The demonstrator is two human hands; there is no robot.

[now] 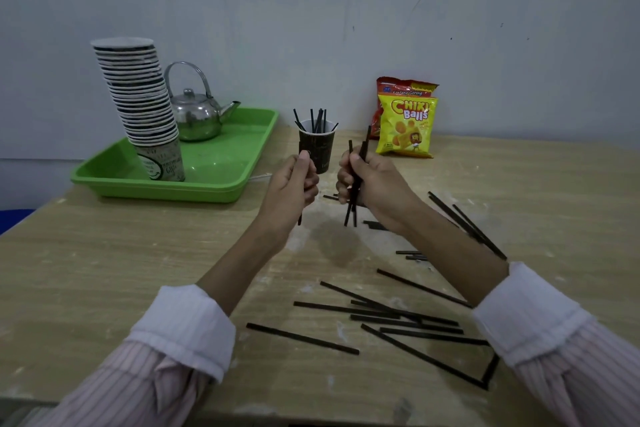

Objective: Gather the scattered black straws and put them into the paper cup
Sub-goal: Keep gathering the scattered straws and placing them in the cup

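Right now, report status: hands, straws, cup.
Left hand shut on one straw, right hand shut on a bunch of straws. Cup upright, some straws in. Many loose straws on table. Path to cup clear.

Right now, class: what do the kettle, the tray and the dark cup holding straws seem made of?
Kettle: polished metal, probably steel; mirror-like reflections. Tray: glossy green plastic, apparently; smooth moulded rim. Dark cup: likely paper; matte printed wall, white rolled lip.

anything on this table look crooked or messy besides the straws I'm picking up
Yes: the tall stack of paper cups on the green tray leans to one side rather than standing straight. The snack bags sit propped at the wall.
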